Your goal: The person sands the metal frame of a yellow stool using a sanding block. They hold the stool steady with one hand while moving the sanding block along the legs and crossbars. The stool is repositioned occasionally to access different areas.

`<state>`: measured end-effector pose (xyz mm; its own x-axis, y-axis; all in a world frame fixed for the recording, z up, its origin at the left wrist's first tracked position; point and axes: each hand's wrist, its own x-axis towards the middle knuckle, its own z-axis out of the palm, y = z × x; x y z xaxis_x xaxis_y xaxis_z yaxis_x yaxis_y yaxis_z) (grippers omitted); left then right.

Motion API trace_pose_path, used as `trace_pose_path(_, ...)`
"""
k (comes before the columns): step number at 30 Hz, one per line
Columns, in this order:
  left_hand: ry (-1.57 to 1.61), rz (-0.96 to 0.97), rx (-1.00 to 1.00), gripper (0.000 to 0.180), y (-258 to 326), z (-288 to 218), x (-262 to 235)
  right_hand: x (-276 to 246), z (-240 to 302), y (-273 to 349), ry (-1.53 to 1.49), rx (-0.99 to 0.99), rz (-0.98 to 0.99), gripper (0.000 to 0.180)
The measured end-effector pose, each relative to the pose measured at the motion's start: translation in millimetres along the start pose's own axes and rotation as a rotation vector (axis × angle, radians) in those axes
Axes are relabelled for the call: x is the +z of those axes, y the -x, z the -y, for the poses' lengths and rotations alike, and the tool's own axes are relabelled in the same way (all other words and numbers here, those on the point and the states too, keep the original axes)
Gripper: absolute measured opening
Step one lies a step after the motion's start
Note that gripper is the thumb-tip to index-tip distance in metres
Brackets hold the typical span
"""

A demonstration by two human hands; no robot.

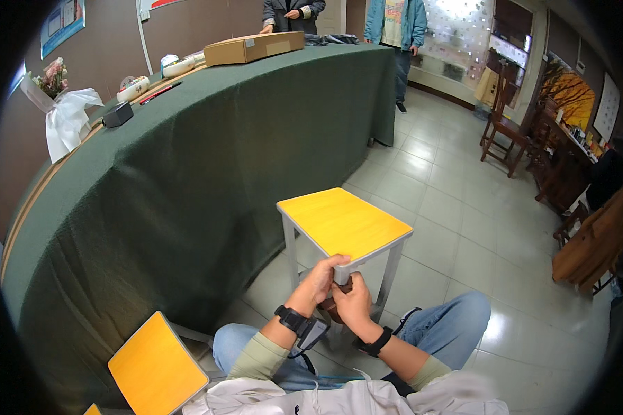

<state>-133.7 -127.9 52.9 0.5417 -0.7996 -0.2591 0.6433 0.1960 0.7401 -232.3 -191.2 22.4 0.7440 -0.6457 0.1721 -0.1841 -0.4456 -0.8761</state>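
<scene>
Before my bent knees stands a stool with a yellow top and a grey metal frame. My left hand is closed at its near corner, the thumb lying along the frame just under the top. Right beside it, my right hand is closed with its fingers curled in. Between and below the hands shows a dark brown piece, next to the stool's near leg. What kind of thing it is I cannot make out, and the fingers hide part of it.
A second yellow-topped stool stands at lower left. Along the left curves a table under a green cloth, bearing a cardboard box, a black box and a bouquet. Two people stand beyond. Wooden chairs are at right.
</scene>
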Motion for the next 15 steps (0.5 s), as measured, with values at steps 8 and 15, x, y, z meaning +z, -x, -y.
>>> trace_pose_path(8,-0.338,-0.237,0.344,0.058,-9.2,-59.6,-65.3,64.9,9.8,-42.3,-0.354,-0.072,0.296,0.036)
trace_pose_path(15,-0.234,-0.523,0.484,0.053,-14.9,-83.4,-132.8,12.6,-29.3,-41.1,-0.878,0.415,0.427,0.030)
